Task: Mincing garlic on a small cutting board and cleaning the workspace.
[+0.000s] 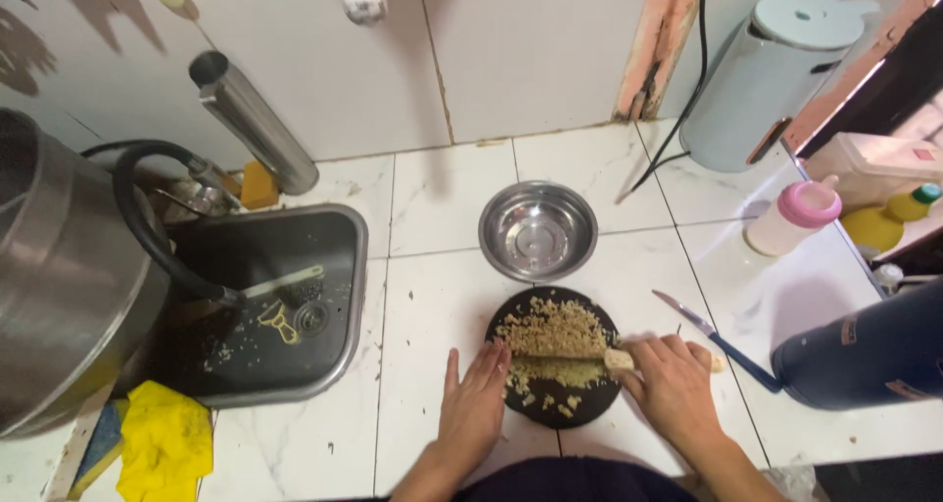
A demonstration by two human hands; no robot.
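Observation:
A round dark cutting board (pixel 589 409) lies on the white tiled counter, covered with a heap of finely chopped pale yellow bits (pixel 552 330). My right hand (pixel 673 389) grips a knife (pixel 565 354) by its pale handle, the blade lying flat across the heap. My left hand (pixel 474 404) rests flat, fingers together, on the board's left edge beside the blade tip. An empty steel bowl (pixel 537 230) stands just beyond the board.
A second knife with a blue handle (pixel 717 340) lies to the right of the board. A steel sink (pixel 270 306) with a hose and peeler sits at left, yellow cloth (pixel 167 443) below it. Pale kettle (pixel 771 75), pink-capped bottle (pixel 796 215) and dark flask (pixel 869 350) stand at right.

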